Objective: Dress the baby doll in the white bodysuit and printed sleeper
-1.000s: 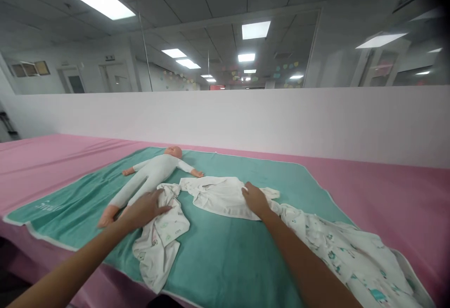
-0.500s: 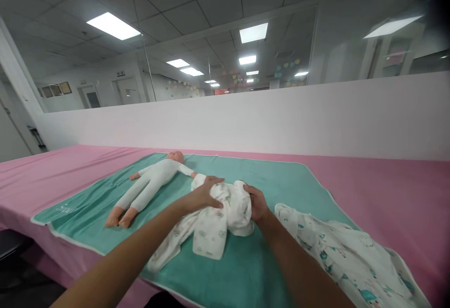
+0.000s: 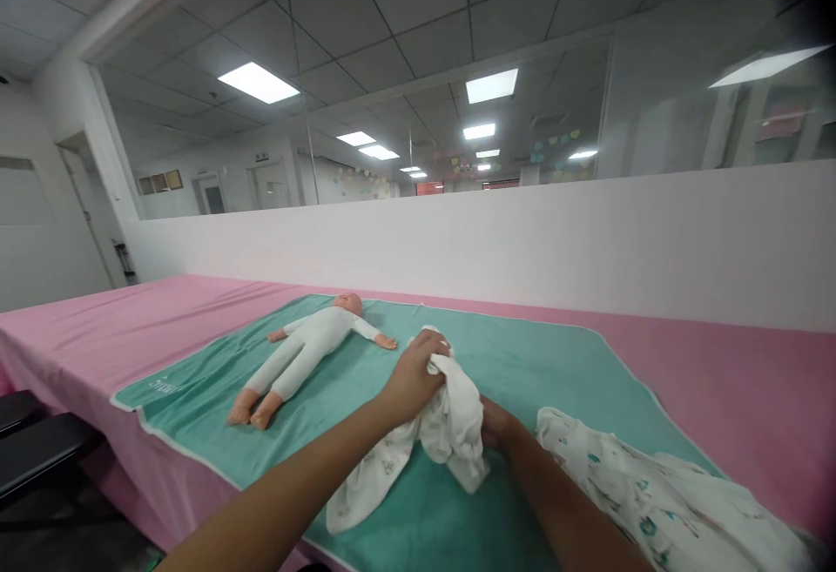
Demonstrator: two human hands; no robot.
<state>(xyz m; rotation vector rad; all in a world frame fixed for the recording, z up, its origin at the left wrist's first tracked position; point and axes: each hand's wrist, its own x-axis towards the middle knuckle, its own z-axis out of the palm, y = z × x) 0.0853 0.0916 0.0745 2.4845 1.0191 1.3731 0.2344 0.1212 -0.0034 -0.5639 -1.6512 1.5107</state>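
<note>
A small white baby garment (image 3: 459, 407) with a faint print is bunched up between my hands, and one printed sleeve or leg trails down onto the green mat (image 3: 522, 354). My left hand (image 3: 418, 374) is closed on the top of the bunched cloth. On the other side, my right hand (image 3: 497, 424) grips the garment, its fingers mostly hidden behind the folds. A baby doll (image 3: 313, 337) in a white suit lies on its back to the left, arms spread, apart from both hands.
To the right lies another white cloth item (image 3: 627, 467) with a green print. Pink sheeting (image 3: 215, 293) covers the table under the mat. A white wall (image 3: 457, 250) with glass above runs behind it. Black chair parts (image 3: 49, 450) stand at the lower left.
The garment has been gathered and turned into a tighter bunch, and its hanging printed flap no longer shows. My left hand has closed on the cloth. The view has shifted slightly.
</note>
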